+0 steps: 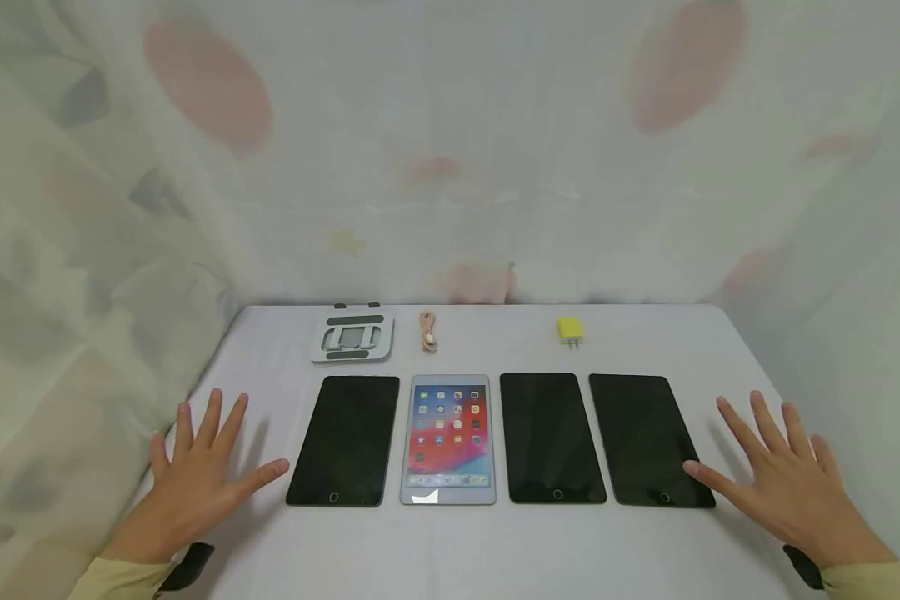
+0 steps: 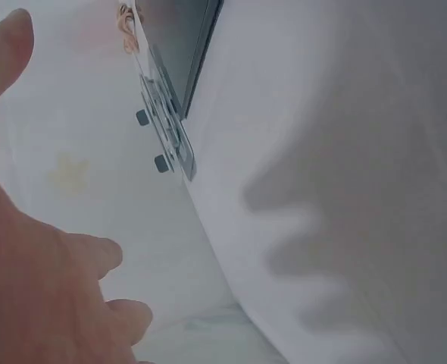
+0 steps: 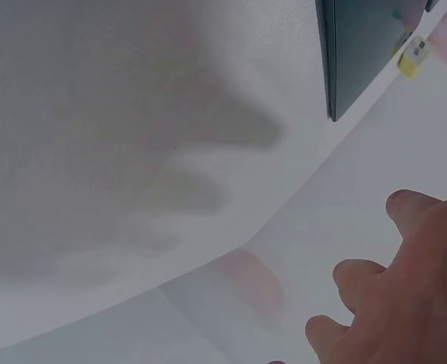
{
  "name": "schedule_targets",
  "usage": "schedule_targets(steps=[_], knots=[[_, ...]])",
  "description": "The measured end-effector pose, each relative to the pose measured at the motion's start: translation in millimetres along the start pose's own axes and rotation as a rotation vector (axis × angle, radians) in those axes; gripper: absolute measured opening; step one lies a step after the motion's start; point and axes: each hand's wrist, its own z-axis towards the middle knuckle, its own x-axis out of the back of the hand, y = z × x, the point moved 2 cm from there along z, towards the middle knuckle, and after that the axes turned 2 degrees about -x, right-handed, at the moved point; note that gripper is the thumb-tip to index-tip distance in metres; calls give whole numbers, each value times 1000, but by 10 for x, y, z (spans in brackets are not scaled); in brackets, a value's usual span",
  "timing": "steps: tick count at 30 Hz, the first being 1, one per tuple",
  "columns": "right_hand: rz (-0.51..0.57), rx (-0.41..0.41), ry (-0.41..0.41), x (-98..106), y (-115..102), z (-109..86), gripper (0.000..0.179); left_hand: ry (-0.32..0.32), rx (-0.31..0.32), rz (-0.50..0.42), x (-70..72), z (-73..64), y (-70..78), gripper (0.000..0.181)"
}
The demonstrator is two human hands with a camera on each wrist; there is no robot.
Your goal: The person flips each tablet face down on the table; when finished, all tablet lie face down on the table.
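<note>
1 left black tablet (image 1: 342, 437), 1 white tablet (image 1: 448, 442), 1 middle black tablet (image 1: 552, 437) and 1 right black tablet (image 1: 648, 437) make 4 in 1 row across the lower centre of the frame, flat on a white table (image 1: 420, 550). Behind them lie 3 smaller items: 1 silver stand (image 1: 354, 321) with grey pads above the left black tablet, 1 coiled pinkish cable (image 1: 428, 332) at centre, and 1 yellow charger (image 1: 570, 328) right of centre, its 2 prongs pointing down the frame.

Only the white tablet is lit; its blue-to-red screen shows app icons in 4 columns above a dock, the labels too small to read. The black tablets have dark screens, each with 1 ring-shaped button at the bottom.

There are 2 hands, holding nothing, fingers spread. The left hand (image 1: 195, 475), lower left, is raised over the table, its thumb near the left black tablet. The right hand (image 1: 787, 483), lower right, is likewise raised; its thumb overlaps the right black tablet's edge in the head view, and I cannot tell whether it touches. Each casts 1 shadow on the table.
</note>
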Motion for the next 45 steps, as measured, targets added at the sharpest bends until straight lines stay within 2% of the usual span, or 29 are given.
schedule_targets(steps=[5,9,15,20,22,24,28,31,35,39,45], knots=[[44,27,-12,1,-45,56,110,63,-61,-64,-43,58,97,117],[106,39,-35,10,-124,113,107,55,-98,-137,-50,186,358,116],[132,49,-43,-7,-312,208,106,6,-150,-213,-114,399,1005,110],[142,48,-43,-49,-428,247,105,23,-240,-268,-243,615,1645,104],[149,44,-49,-69,-465,252,104,11,-278,-310,-298,691,1920,102],[152,40,-56,-93,-497,257,103,-19,-318,-377,-359,752,2194,99],[162,28,-66,-150,-568,263,103,-120,-378,-485,-479,807,2690,95],[170,22,-72,-185,-621,268,103,-188,-413,-574,-578,835,2988,91],[188,8,-77,-204,-667,272,104,-262,-436,-727,-742,888,3310,79],[178,-9,-89,-211,-667,267,106,-358,-398,-832,-920,921,3589,75],[143,-23,-96,-215,-653,255,109,-464,-299,-827,-1104,927,3905,80]])
